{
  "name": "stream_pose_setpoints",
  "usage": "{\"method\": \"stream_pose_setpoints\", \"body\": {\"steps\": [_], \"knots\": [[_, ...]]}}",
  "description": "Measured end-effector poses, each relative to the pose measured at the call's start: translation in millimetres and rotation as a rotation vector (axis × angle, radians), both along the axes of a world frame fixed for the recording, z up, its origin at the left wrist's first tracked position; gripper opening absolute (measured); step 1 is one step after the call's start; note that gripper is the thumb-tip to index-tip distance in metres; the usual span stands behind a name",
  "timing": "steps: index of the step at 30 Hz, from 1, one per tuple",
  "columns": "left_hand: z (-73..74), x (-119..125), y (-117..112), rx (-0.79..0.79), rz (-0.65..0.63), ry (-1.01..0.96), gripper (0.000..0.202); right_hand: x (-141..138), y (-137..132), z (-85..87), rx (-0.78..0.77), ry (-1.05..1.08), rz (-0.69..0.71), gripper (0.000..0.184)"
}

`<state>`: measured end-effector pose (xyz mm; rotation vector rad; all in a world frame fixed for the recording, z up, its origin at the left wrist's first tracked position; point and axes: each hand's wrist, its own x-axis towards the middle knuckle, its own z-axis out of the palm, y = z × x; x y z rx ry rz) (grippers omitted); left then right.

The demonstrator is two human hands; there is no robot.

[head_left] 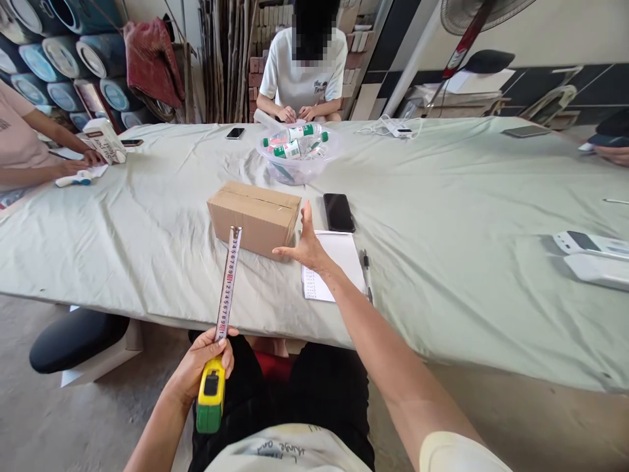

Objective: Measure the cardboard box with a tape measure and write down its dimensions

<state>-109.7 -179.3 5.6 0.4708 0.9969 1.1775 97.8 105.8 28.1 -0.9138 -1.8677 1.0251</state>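
Note:
A yellow and green tape measure (210,396) is in my left hand (204,357), below the table's front edge. Its blade (228,282) runs out upward, and the hooked end appears in front of the near face of a closed cardboard box (255,216); whether it touches cannot be told. At the box's right end is my right hand (308,246), thumb and fingers spread apart, holding nothing. Below that hand lies a notepad (339,262) with writing on its left part. A black pen (367,275) rests along the pad's right side, and a black phone (339,212) lies just behind it.
A plastic basin (299,172) of bottles stands behind the box on the cloth-covered table (442,196). Across the table sits a person (280,72); another person's arms (54,144) are at left. White devices (597,255) lie at right. A black stool (78,344) stands at lower left.

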Motion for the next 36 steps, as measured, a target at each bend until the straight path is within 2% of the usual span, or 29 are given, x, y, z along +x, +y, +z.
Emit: {"method": "stream_pose_setpoints", "body": {"steps": [7, 13, 17, 21, 24, 31, 36], "knots": [[9.9, 16, 10, -0.018, -0.027, 0.019, 0.031, -7, 1, -1.6, -0.022, 0.079, 0.062, 0.146], [19.5, 19, 21, 0.012, -0.023, 0.019, 0.029, 0, -22, -8.3, 0.027, 0.084, 0.138, 0.138], [26.9, 21, 27, 0.015, -0.026, 0.021, 0.029, 6, -37, -16.1, 0.151, 0.027, 0.176, 0.131], [38.4, 27, 30, -0.002, -0.032, 0.002, 0.027, 7, -41, -17.4, 0.432, -0.027, 0.166, 0.122], [46.6, 31, 28, -0.009, -0.060, -0.014, 0.026, 8, -41, -11.4, 0.598, -0.047, 0.134, 0.116], [49.8, 30, 17, -0.021, -0.109, 0.008, 0.028, 17, -36, 10.1, 0.602, -0.105, 0.116, 0.118], [47.8, 27, 15, -0.015, -0.116, 0.046, 0.030, 18, -36, 14.8, 0.748, -0.083, 0.114, 0.118]]}}
